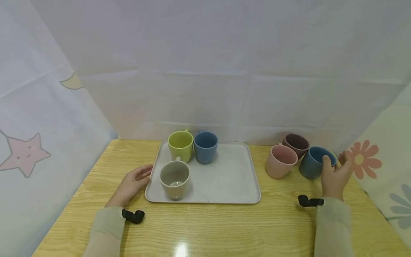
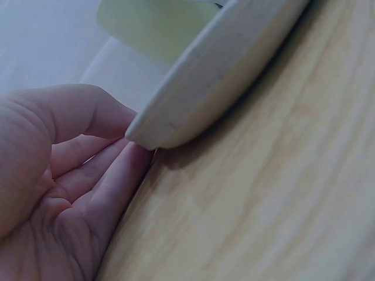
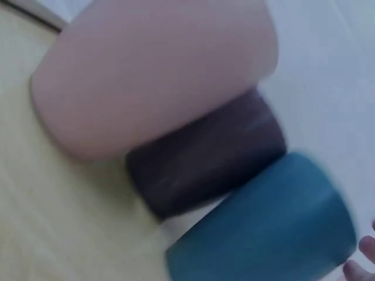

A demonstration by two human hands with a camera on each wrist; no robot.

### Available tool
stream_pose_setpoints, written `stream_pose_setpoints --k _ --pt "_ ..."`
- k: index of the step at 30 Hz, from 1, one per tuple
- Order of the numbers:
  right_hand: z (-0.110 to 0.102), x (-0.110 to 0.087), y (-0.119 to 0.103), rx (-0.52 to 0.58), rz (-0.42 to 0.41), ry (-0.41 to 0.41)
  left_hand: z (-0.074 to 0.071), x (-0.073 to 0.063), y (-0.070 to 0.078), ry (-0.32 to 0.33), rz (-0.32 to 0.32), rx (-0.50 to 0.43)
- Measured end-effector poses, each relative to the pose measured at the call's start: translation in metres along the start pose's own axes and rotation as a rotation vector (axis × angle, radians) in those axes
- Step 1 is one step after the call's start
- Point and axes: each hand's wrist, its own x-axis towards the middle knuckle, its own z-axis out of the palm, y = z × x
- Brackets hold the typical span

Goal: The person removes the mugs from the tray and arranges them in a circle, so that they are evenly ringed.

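Observation:
My left hand [image 1: 136, 181] is at the left edge of a light grey tray [image 1: 224, 182]; in the left wrist view its thumb and fingers [image 2: 120, 175] pinch the rim. On the tray stand a yellow-green mug [image 1: 180, 145], a blue mug [image 1: 205, 148] and a greige mug [image 1: 175, 180], all upright. My right hand [image 1: 335, 176] is beside a teal mug [image 1: 310, 166] at the right, thumb by its rim and the other fingers spread out to the right. The right wrist view shows only fingertips near that rim.
Left of the teal mug stand a pink mug [image 1: 278, 165] and a dark plum mug [image 1: 297, 144], close together near the back edge of the wooden table [image 1: 224, 228]. A pale cloth [image 1: 224, 89] rises behind the table, with printed cloths at both sides.

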Motion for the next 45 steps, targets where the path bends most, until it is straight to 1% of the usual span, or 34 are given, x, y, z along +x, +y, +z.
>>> stream_pose_setpoints --k 3,6,10,13,15,19,23,25,27,29,32,34,37,41,45 --pt "0.005 -0.002 -0.012 -0.016 -0.11 0.071 0.0 0.0 0.0 -0.002 -0.002 0.0" --pt "0.012 -0.004 -0.024 -0.003 -0.218 0.105 -0.001 0.0 0.0 -0.003 -0.002 0.001" --pt "0.027 -0.013 -0.042 0.007 -0.339 0.092 -0.001 0.0 0.001 -0.007 -0.002 0.0" --pt "0.038 -0.025 -0.057 0.028 -0.397 0.04 -0.001 0.0 0.001 -0.009 -0.004 0.003" --pt "0.045 -0.035 -0.066 0.041 -0.436 -0.006 -0.001 0.0 0.001 -0.008 -0.006 0.006" --pt "0.062 -0.056 -0.079 0.101 -0.497 -0.14 -0.001 0.0 0.0 -0.003 -0.007 0.012" --pt "0.077 -0.083 -0.094 0.155 -0.516 -0.3 -0.001 0.0 0.0 -0.002 -0.005 0.008" --pt "0.083 -0.096 -0.101 0.175 -0.526 -0.368 -0.001 0.001 0.0 -0.001 -0.006 0.007" --pt "0.09 -0.107 -0.105 0.194 -0.553 -0.418 -0.002 0.001 -0.001 -0.001 -0.007 0.006" --pt "0.098 -0.114 -0.101 0.216 -0.572 -0.455 -0.002 0.002 -0.002 -0.001 -0.008 0.003" --pt "0.112 -0.119 -0.087 0.251 -0.592 -0.522 -0.002 0.003 -0.003 -0.002 -0.007 0.002" --pt "0.118 -0.122 -0.077 0.256 -0.572 -0.587 -0.002 0.004 -0.003 -0.004 -0.005 -0.004" --pt "0.126 -0.13 -0.069 0.223 -0.54 -0.683 -0.002 0.004 -0.004 -0.003 -0.003 -0.012" --pt "0.135 -0.145 -0.064 0.168 -0.481 -0.807 -0.002 0.004 -0.005 -0.004 -0.007 -0.017" --pt "0.147 -0.162 -0.064 0.126 -0.442 -0.93 -0.002 0.004 -0.005 -0.001 -0.007 -0.012"
